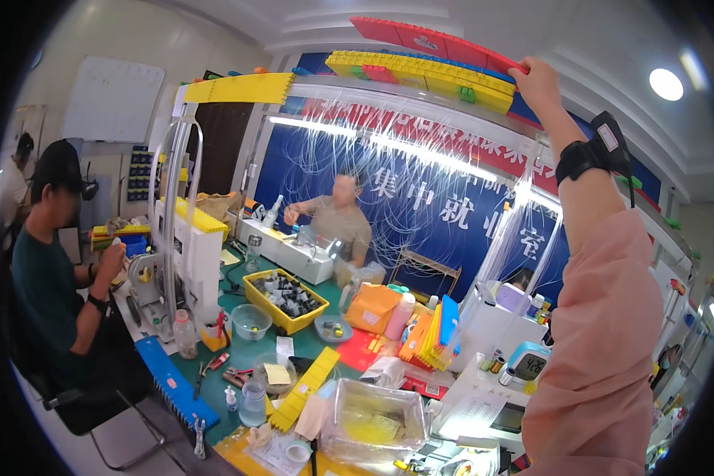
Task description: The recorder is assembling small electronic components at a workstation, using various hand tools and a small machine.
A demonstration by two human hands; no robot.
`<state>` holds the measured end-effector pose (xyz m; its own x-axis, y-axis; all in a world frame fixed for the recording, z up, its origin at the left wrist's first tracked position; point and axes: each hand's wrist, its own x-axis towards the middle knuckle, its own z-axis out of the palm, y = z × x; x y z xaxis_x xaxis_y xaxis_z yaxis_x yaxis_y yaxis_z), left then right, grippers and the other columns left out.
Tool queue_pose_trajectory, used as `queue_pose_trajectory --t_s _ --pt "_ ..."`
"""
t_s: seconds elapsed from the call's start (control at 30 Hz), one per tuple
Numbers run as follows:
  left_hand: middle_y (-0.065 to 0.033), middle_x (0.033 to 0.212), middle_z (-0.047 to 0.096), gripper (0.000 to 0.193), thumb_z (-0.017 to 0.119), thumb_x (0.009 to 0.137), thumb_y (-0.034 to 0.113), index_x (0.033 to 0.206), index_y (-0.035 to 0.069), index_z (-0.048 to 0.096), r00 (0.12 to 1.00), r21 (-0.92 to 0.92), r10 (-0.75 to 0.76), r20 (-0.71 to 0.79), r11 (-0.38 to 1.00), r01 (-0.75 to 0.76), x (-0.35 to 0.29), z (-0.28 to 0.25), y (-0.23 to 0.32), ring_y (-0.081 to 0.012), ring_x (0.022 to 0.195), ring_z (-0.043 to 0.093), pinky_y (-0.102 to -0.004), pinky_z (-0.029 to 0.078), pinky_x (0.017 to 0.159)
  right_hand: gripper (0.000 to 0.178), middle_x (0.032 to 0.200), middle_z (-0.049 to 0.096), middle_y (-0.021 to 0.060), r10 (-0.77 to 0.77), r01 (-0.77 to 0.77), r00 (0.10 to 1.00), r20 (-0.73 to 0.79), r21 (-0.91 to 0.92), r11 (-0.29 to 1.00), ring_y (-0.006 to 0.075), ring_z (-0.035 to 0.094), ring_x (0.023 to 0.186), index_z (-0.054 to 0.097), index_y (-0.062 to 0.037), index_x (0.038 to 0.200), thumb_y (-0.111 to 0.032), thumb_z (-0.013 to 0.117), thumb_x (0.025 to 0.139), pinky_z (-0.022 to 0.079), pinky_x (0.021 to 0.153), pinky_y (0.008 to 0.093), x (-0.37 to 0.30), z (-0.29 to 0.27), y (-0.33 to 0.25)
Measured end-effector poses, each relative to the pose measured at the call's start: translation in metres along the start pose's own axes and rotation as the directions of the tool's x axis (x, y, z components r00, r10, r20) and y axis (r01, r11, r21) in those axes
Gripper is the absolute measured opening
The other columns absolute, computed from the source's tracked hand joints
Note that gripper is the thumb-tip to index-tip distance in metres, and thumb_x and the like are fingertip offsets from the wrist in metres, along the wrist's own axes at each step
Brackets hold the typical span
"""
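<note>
My right hand (538, 84) is raised high at the upper right, its thumb and fingers closed on the near end of a long red plastic strip (432, 38) with a notched edge. That strip slants up to the left above a stack of yellow strips (420, 75) and blue ones on the overhead rail. A small green piece (466, 94) sits against the yellow stack. Around my right wrist is a black strap with a small device (603, 147). My left hand is out of view.
Below lies a green bench with a yellow bin (287, 300) of small dark parts, a clear plastic-lined box (377, 424), a blue strip (174, 385) and a digital clock (529, 363). Clear tubes hang from the rail. One person (337, 218) sits opposite; another (55, 278) works at left.
</note>
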<state>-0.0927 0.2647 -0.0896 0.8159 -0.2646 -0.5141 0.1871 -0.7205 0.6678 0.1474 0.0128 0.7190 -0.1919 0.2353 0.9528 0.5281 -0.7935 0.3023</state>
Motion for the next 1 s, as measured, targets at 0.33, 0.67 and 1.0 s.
queue_pose_trajectory --t_s 0.33,0.67,1.0 --pt "-0.0180 0.093 0.062 0.031 0.056 0.082 0.025 0.099 0.000 0.061 1.000 -0.019 -0.009 -0.011 1.000 0.009 -0.005 0.006 0.004 -0.0232 0.085 0.059 -0.0314 0.046 0.073 0.025 0.087 0.063 0.0174 -0.009 0.036 0.977 0.212 -0.123 0.992 0.0331 0.059 0.084 0.065 -0.0031 0.082 -0.024 0.051 0.080 0.046 0.077 0.0401 0.006 -0.004 -0.008" --pt "-0.0187 0.095 0.062 0.030 0.056 0.082 0.024 0.100 0.000 0.061 1.000 -0.010 -0.002 -0.028 1.000 0.002 -0.007 0.019 0.008 -0.0241 0.088 0.059 -0.0313 0.046 0.074 0.024 0.084 0.063 0.0173 0.082 -0.048 0.989 0.121 -0.258 0.965 0.0332 0.060 0.080 0.066 -0.0049 0.082 -0.025 0.055 0.076 0.047 0.073 0.0399 0.015 0.029 0.000" --pt "-0.0195 0.097 0.061 0.030 0.055 0.082 0.022 0.101 0.000 0.061 0.998 0.002 0.028 -0.053 1.000 -0.028 -0.015 0.048 -0.001 -0.0250 0.090 0.060 -0.0313 0.046 0.075 0.043 0.108 0.056 0.0201 0.017 -0.025 0.999 -0.034 -0.235 0.972 0.0386 0.054 0.097 0.051 -0.0049 0.112 -0.034 0.053 0.081 0.043 0.085 0.0429 0.001 -0.027 -0.022"
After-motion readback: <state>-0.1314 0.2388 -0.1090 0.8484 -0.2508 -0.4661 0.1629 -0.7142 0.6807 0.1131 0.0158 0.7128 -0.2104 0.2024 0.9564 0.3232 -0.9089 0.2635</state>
